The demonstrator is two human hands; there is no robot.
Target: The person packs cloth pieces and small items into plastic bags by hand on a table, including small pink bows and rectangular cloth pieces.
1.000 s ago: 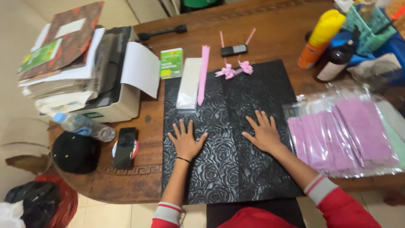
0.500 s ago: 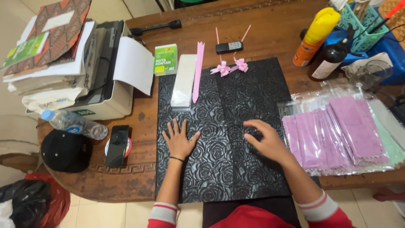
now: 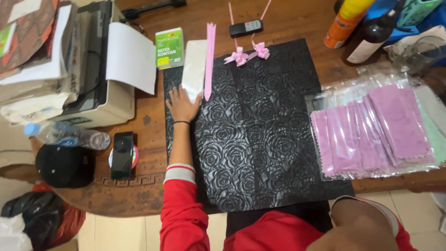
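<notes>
Left hand touching white packet, black sheet's left edge

A dark brown wooden tabletop with a curved front edge fills most of the frame, its rim carved with a key-pattern border at the lower left. Below it, along the bottom of the frame, lies a pale tiled floor with thin grout lines. The wood shows a dull sheen toward the upper middle, where even, soft light falls on it. At the far left edge a light beige surface stands beside the tabletop; what it is cannot be told.
</notes>
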